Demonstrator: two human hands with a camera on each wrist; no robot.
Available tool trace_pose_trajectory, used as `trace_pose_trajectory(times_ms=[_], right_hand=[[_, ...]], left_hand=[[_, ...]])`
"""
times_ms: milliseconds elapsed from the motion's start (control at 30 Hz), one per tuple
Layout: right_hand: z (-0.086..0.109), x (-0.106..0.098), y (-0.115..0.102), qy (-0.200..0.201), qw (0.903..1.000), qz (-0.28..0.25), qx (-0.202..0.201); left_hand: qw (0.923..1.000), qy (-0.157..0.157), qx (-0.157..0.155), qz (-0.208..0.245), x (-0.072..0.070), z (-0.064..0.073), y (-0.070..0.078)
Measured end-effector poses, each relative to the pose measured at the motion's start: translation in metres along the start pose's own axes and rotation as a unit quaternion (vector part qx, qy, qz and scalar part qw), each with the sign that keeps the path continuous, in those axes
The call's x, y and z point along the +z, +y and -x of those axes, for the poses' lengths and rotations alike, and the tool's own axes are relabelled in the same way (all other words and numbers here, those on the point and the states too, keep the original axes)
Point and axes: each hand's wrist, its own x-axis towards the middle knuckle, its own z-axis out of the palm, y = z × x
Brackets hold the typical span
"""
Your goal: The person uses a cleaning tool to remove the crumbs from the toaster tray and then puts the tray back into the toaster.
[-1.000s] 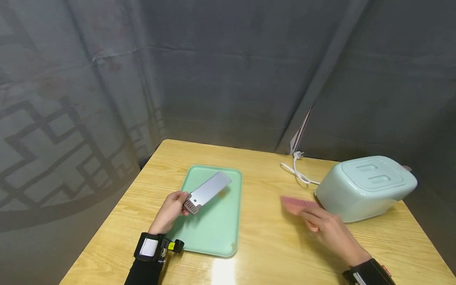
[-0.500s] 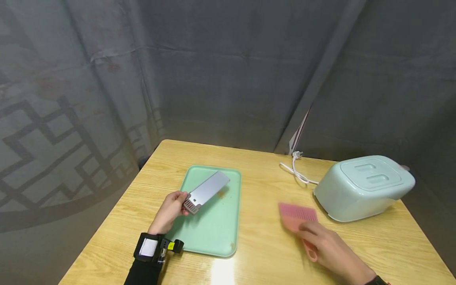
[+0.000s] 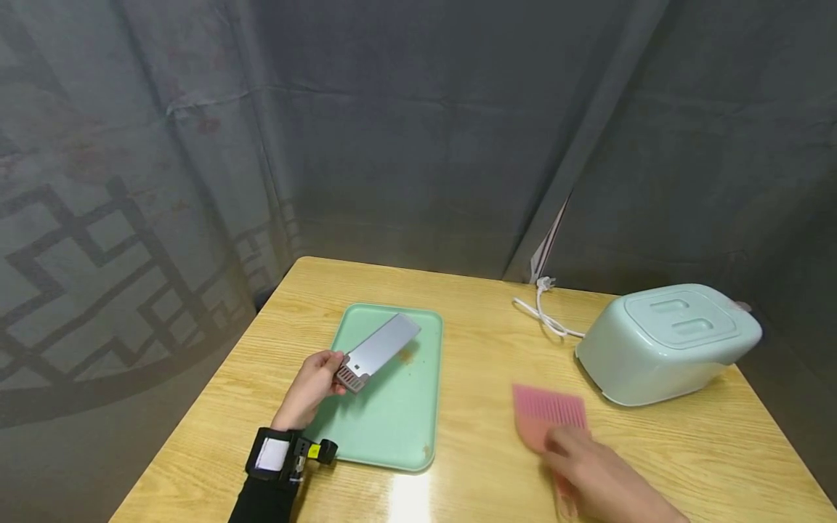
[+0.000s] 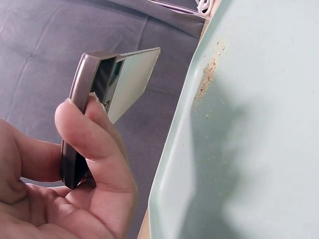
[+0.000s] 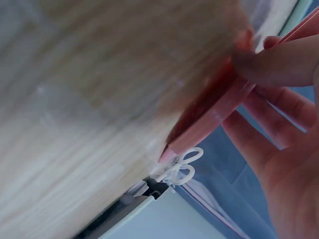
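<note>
My left hand (image 3: 311,391) pinches the grey slotted end of a flat silver crumb tray (image 3: 386,344), tilted in the air over a mint-green serving tray (image 3: 392,428). The left wrist view shows thumb and fingers on either side of that end, and brown crumbs (image 4: 208,77) lying on the serving tray. To the right, my right hand (image 3: 598,472) grips a pink brush (image 3: 549,415) over the bare wood, its bristles pointing away from me. Both are blurred. In the right wrist view the brush (image 5: 214,114) appears edge-on, close to the tabletop.
A mint-green toaster (image 3: 673,352) with a lid on top stands at the right of the wooden table (image 3: 484,349). Its white cord and plug (image 3: 544,309) lie behind, near the back edge. Grey curtains (image 3: 418,145) hang beyond the table.
My right hand has drawn the brush away from the toaster towards the near edge, turning the bristles into fuller view. My left hand and the crumb tray have stayed put.
</note>
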Motion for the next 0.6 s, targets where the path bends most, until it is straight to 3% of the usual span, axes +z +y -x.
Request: trace_pose_trajectory(times_ms=[33, 100, 167, 367, 600], right_hand=[[0.000, 0.001, -0.001, 0.004, 0.9999, 0.010, -0.007], [-0.001, 0.004, 0.000, 0.047, 0.9915, 0.094, -0.077], [-0.001, 0.006, -0.001, 0.060, 0.9875, 0.112, -0.094], [0.000, 0.005, -0.002, 0.048, 0.9890, 0.109, -0.089], [-0.003, -0.008, -0.003, -0.018, 0.9975, 0.050, -0.047]], left_hand=[[1.0000, 0.001, 0.000, 0.000, 0.000, 0.000, 0.000], [1.0000, 0.001, 0.001, -0.001, 0.000, 0.000, -0.001], [1.0000, 0.000, 0.002, -0.002, 0.000, 0.000, -0.001], [1.0000, -0.001, 0.007, 0.003, 0.000, -0.001, -0.002], [0.9999, -0.002, 0.010, 0.003, -0.001, -0.002, -0.002]])
